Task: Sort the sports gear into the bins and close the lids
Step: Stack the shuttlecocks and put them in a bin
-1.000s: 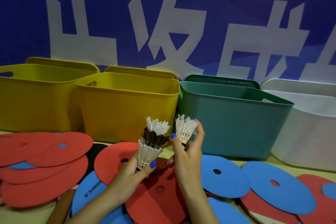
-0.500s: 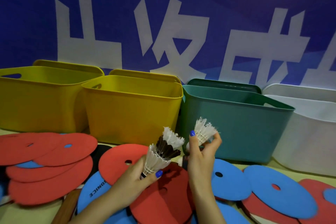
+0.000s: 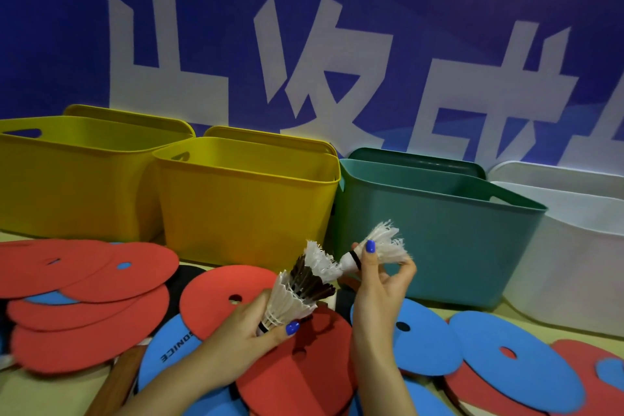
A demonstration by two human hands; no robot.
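Nearest, along the front edge of the table [image 3: 30, 392]: overlapping red discs [image 3: 84, 284] and blue discs [image 3: 513, 344], with a wooden paddle handle [image 3: 121, 378] poking out beneath.

Just above them, left hand [image 3: 243, 334] curled round a nested stack of shuttlecocks [image 3: 300, 290], white skirts with a dark one between, open end tilted up and right. Right hand [image 3: 381, 284] pinching a single shuttlecock [image 3: 378, 248], cork aimed down-left at the mouth of the stack, very near it; touching or not, cannot tell.

Probably nesting the loose one before binning. Best done by lining cork with the stack's axis, sliding in gently, holding by the base rather than the frayed feathers, and keeping the stack steady.

Along the back edge: two yellow bins [image 3: 243, 206], a green bin [image 3: 439, 236], a white bin [image 3: 584, 263], all open, lids standing behind. Contents hidden. Beyond, a blue banner [image 3: 337, 27].
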